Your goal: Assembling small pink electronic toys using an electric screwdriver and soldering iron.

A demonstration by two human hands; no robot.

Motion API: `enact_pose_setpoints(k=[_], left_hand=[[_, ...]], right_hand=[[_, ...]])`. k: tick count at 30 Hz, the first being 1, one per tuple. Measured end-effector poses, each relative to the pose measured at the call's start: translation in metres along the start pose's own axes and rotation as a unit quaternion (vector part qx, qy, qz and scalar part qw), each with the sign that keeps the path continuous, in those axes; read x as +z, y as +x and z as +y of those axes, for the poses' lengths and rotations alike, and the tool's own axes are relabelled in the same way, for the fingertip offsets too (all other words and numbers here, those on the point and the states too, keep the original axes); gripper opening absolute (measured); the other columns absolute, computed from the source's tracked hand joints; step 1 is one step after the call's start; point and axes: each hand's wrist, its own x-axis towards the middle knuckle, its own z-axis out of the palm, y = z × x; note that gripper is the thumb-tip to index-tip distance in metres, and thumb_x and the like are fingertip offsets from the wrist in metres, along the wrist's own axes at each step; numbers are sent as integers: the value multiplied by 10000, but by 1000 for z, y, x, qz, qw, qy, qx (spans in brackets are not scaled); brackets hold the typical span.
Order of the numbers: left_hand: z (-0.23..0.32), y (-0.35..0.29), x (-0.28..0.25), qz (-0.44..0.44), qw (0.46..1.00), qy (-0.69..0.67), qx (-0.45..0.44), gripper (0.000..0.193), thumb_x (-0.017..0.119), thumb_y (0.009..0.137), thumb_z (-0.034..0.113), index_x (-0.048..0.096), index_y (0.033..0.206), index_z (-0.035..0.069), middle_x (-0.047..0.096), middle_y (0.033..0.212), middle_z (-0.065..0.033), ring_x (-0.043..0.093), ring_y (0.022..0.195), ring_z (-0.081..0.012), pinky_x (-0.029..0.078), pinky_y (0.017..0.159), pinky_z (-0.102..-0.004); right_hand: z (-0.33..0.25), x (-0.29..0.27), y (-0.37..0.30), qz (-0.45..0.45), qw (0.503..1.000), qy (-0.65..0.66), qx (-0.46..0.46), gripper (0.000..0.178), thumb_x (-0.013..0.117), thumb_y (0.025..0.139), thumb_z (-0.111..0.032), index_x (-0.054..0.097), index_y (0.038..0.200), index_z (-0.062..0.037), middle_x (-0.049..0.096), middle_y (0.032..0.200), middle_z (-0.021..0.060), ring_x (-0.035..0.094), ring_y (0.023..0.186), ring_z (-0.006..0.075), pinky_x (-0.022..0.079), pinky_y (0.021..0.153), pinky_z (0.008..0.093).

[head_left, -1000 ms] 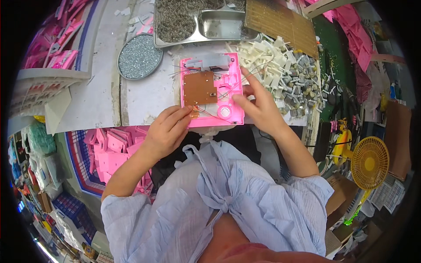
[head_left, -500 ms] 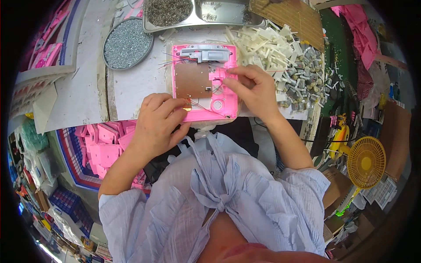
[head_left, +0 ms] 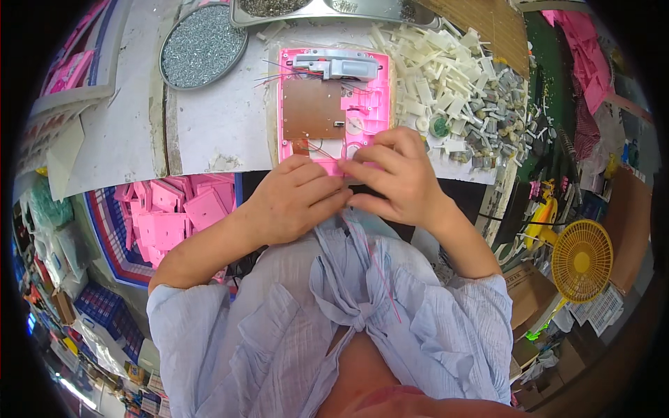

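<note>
A pink plastic housing (head_left: 382,104) lies open-side up on the table, its near edge close to me. In it sit a brown circuit board (head_left: 310,110), a grey mechanism (head_left: 352,67) along the far side, and several thin loose wires. My left hand (head_left: 298,198) is closed at the near edge, fingertips pressed together. Beside it my right hand (head_left: 404,180) is closed too, its fingertips meeting the left hand's. A thin reddish wire (head_left: 376,261) trails from between the hands down over my shirt. The fingertips hide exactly what they pinch.
A round dish of small screws (head_left: 203,47) stands at the far left, beside a metal tray (head_left: 334,15). White plastic parts (head_left: 435,76) and small motors (head_left: 495,129) are heaped right of the housing. Below the table's left edge, a basket (head_left: 104,240) holds pink pieces.
Both hands have come together at the housing's near edge; the right hand has left the housing's right side. A thin reddish wire now hangs toward me. The whole view has shifted slightly.
</note>
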Motion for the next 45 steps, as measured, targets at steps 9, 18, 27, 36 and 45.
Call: enact_pose_setpoints(k=[9, 18, 27, 36, 45], left_hand=[[-3, -60, -36, 41, 966, 90, -238, 141, 770, 781, 104, 629, 766, 101, 542, 773, -60, 574, 656, -265, 442, 546, -384], [16, -53, -62, -234, 944, -83, -218, 222, 760, 818, 172, 696, 1022, 110, 595, 876, -72, 637, 839, -275, 514, 716, -404], [-25, -38, -27, 11, 989, -52, -137, 241, 814, 788, 115, 703, 1001, 99, 614, 884, -56, 623, 770, -264, 493, 641, -386], [-24, -34, -30, -10, 982, -81, -169, 248, 829, 763, 99, 696, 972, 96, 610, 861, -59, 614, 728, -266, 487, 619, -385], [-24, -32, -31, -8, 982, -89, -169, 283, 850, 741, 80, 693, 976, 92, 617, 852, -67, 627, 743, -268, 485, 620, -384]], right_hand=[[-41, 41, 39, -9, 997, -69, 38, 448, 812, 753, -274, 713, 1159, -113, 638, 1121, 40, 553, 1053, 266, 393, 959, 500], [-36, 55, 33, 40, 996, -79, 8, 343, 792, 730, -254, 706, 1020, -91, 610, 989, 17, 555, 988, 239, 409, 893, 479], [1, 11, 33, 61, 998, -5, 23, 230, 830, 744, -190, 737, 943, -120, 697, 957, 31, 627, 909, 253, 456, 830, 410], [49, -9, 45, 72, 979, -150, 114, 132, 801, 821, -171, 770, 931, -104, 681, 842, 35, 601, 792, 248, 432, 775, 378], [41, 2, 61, 73, 979, -181, 51, 111, 814, 793, -166, 781, 892, -127, 652, 744, 10, 608, 724, 202, 398, 783, 374]])
